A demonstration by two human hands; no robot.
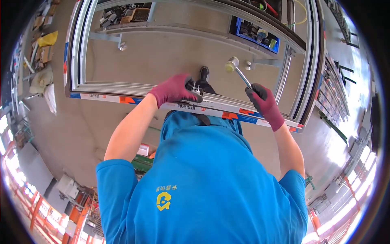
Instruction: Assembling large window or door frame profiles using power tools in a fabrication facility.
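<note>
A large rectangular metal window-type frame (pixel 118 88) lies in front of my body, its near rail crossing at waist height. My left hand (pixel 172 88), in a maroon glove with dark fingers, rests at that rail. Its thumb and fingers close around a small silver metal fitting (pixel 196 90) set on the rail; part of the fitting is hidden by the glove. In my right hand (pixel 266 105), gloved alike, is a mallet (pixel 243 77) gripped by its shiny handle. The pale, yellowish-faced head is raised over the frame's opening, apart from the rail.
Beyond the frame's opening, a bench rail (pixel 174 29) carries a bin of metal parts (pixel 122 16) and a blue crate (pixel 256 34) with tools. Long profiles (pixel 333 87) are stacked on the right. Boxes and a yellow bag (pixel 48 39) sit far left. My shoe (pixel 204 73) shows below.
</note>
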